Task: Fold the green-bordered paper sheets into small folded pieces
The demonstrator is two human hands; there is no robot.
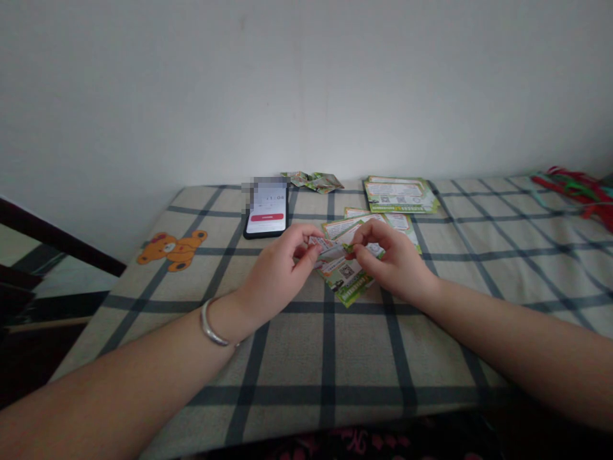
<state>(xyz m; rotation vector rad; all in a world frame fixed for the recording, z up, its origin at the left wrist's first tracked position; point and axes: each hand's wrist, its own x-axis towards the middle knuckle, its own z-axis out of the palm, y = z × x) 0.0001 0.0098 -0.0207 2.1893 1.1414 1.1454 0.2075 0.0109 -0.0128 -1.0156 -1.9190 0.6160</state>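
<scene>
Between both hands is a small piece of printed paper (330, 250), partly covered by fingers and apparently folded. My left hand (287, 259), with a silver bangle on its wrist, pinches the paper's left end. The right end, where a bit of green shows, is pinched by my right hand (390, 255). Just under the hands lie several overlapping green-and-white printed leaflets (347, 275), one with a square code on it. Behind them, a neat stack of similar leaflets (400, 195) rests near the wall. Two folded paper pieces (316, 181) of like print sit at the back.
A phone (265, 211) showing a timer-like screen lies left of the leaflets. The table wears a checked cloth (297, 358) with a bear figure (173, 250) at left. Red and green cords or fabric (579, 191) lie at far right. A pale wall (306, 89) borders the back.
</scene>
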